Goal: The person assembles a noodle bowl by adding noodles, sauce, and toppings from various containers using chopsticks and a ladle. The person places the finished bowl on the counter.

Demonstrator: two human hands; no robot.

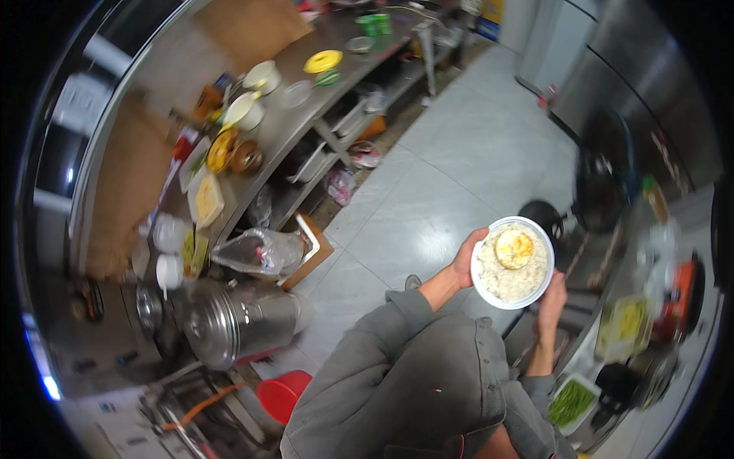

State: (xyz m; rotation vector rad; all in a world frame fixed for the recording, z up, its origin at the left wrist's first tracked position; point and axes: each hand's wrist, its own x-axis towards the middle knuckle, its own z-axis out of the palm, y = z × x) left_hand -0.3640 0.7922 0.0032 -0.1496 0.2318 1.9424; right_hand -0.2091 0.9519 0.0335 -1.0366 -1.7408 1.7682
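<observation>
A white bowl (pixel 514 305) of rice (pixel 501 284), topped by a fried egg (pixel 514 249), is held in front of the body. Its left side is gripped by the left hand (pixel 465 260), its lower right side by the right hand (pixel 552 297) (how the fingers are curled beneath cannot be told). Carrying appears to be the step in hand; next, a level bowl and steady two-handed support would be called for.

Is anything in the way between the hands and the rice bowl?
No, nothing visible: the left hand holds the rice bowl at its left side, and the right hand holds its lower right side.
</observation>
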